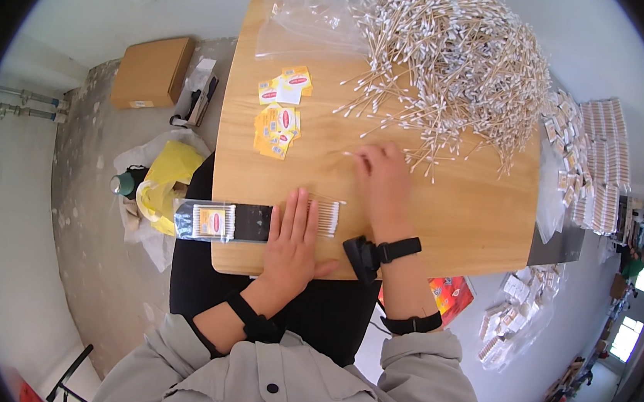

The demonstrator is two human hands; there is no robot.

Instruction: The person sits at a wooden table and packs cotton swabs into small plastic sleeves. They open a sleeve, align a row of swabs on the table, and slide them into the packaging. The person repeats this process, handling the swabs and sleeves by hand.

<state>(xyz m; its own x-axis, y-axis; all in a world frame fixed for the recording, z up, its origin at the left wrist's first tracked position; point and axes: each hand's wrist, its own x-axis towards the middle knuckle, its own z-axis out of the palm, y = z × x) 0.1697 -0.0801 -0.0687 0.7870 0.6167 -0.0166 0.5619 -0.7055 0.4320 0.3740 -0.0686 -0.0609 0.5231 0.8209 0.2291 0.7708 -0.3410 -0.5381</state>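
My left hand (292, 241) lies flat with its fingers stretched out, covering part of a row of cotton swabs (328, 219) near the table's front edge. Beside its fingers, on the left, is a flat black strip (252, 222). That strip reaches into a clear plastic bag (184, 219) holding a packed row of swabs with a yellow and white card (213, 221). My right hand (383, 177) is pinched above the table, slightly blurred, with a single cotton swab (347, 154) at its fingertips. A large heap of loose cotton swabs (459, 67) spreads beyond it.
Yellow and white cards (279, 127) lie in two loose groups at the table's left. Behind them sits a clear plastic sheet (307, 33). Packed swab bundles (602, 150) are stacked off the right side. A cardboard box (152, 72) and a yellow bag (165, 178) stand on the floor at left.
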